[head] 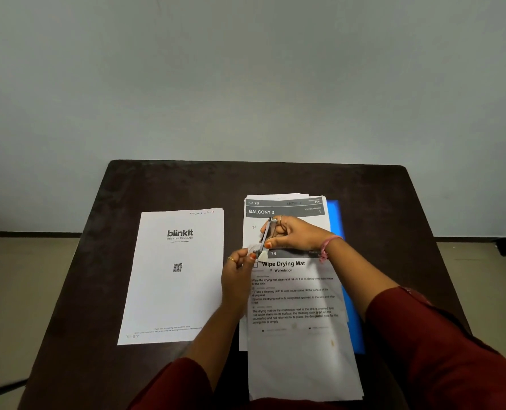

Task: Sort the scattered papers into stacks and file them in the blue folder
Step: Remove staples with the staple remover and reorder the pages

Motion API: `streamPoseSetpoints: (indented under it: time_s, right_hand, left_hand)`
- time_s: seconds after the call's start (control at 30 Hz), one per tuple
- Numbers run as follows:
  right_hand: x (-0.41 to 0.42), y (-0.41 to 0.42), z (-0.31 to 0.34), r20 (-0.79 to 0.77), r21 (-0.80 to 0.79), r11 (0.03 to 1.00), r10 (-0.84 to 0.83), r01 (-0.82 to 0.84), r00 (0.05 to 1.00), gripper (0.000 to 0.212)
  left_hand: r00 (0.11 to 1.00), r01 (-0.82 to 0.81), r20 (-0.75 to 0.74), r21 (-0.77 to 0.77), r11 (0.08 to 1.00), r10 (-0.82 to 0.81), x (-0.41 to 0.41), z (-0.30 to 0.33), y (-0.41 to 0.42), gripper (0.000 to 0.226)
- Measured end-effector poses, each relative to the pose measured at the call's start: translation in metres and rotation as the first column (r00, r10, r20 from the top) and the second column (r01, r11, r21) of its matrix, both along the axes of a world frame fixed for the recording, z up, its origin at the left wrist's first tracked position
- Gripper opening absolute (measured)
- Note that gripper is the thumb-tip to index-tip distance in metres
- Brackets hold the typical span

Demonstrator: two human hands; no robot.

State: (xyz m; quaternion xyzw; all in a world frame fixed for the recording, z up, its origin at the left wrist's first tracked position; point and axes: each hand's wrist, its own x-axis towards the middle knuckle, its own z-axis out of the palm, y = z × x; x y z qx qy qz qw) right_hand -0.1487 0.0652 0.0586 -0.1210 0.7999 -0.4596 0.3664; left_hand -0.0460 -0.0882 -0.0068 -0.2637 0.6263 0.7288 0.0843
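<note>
Now both hands pinch a metal clip [266, 236] over the right stack [299, 294]: left hand [238, 269] at six o'clock, right hand [294, 235] at twelve.

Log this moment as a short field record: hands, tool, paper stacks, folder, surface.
right hand: grips the upper part of a metal clip-like tool, above the right stack
left hand: pinches the tool's lower end, together with a small white piece
tool type: cannot tell exactly
left stack: top sheet printed "blinkit" with a QR code, lying flat
right stack: top sheets headed "BALCONY 2" and "Wipe Drying Mat", loosely fanned
blue folder: under the right stack, showing along its right edge
table: dark brown
</note>
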Motion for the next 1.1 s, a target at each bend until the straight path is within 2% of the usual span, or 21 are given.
streamPoseSetpoints:
  time_s: [0.13, 0.27, 0.53, 0.7, 0.83, 0.97, 1.03, 1.1]
  right_hand:
    - [0.0, 0.0, -0.005, -0.031, 0.058, 0.998, 0.016, -0.014, 0.999, 0.031]
    - [0.002, -0.002, -0.008, -0.084, 0.092, 0.996, 0.016, -0.008, 0.996, 0.034]
    - [0.003, -0.005, -0.015, -0.099, 0.124, 0.992, 0.029, -0.016, 0.995, 0.037]
    - [0.004, -0.009, -0.017, -0.148, 0.138, 0.99, 0.027, -0.006, 0.989, 0.035]
    - [0.003, -0.008, -0.016, -0.1, 0.137, 0.991, 0.003, 0.01, 0.995, 0.033]
    - [0.002, -0.004, -0.013, 0.007, 0.08, 0.997, 0.009, -0.009, 1.0, 0.034]
    - [0.004, -0.001, -0.013, 0.036, 0.015, 0.999, -0.04, 0.04, 0.999, 0.036]
    - [0.006, 0.003, -0.015, 0.068, -0.055, 0.989, -0.131, 0.135, 0.989, 0.037]
  left_hand:
    - [0.999, 0.048, 0.002, 0.055, 0.997, -0.048, 0.0, 0.004, -0.002, 0.016]
    - [0.979, 0.203, 0.014, 0.089, 0.975, -0.205, 0.0, 0.005, -0.008, 0.028]
    - [0.962, 0.269, -0.007, -0.147, 0.952, -0.272, -0.007, 0.004, -0.009, 0.012]
    - [0.97, 0.233, -0.007, -0.284, 0.93, -0.245, -0.009, 0.001, -0.006, 0.014]
    - [0.975, 0.218, 0.01, -0.217, 0.951, -0.221, -0.008, 0.0, -0.008, 0.013]
    - [0.974, 0.225, 0.027, 0.027, 0.974, -0.226, -0.001, 0.002, -0.015, 0.023]
    - [0.977, 0.205, 0.036, 0.096, 0.974, -0.209, 0.003, 0.002, -0.017, 0.031]
    - [0.983, 0.17, 0.045, 0.119, 0.978, -0.176, 0.007, 0.002, -0.018, 0.03]
